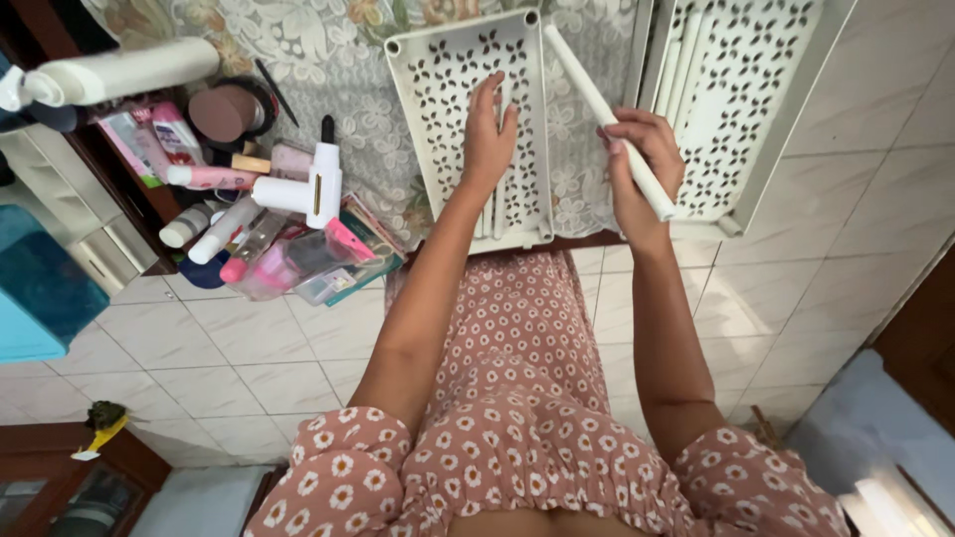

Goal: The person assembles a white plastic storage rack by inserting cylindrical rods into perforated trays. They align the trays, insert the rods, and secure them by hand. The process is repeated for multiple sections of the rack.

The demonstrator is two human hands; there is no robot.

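Observation:
A white perforated plastic tray (428,80) lies on a table covered with a lace cloth. My left hand (489,134) rests flat inside it, fingers spread, touching thin white rods (494,211) lying in the tray. My right hand (645,159) grips a long white plastic tube (587,85) that slants up to the left over the tray's right rim. A second perforated white tray (746,109) with more white rods sits tilted to the right of my right hand.
Left of the tray stand crowded toiletries: a white handheld device (310,189), bottles (214,234), a round compact (221,112), a large white bottle (119,72). The lace cloth (328,60) covers the table. Tiled floor (229,368) lies below; a blue object (35,288) is at the left.

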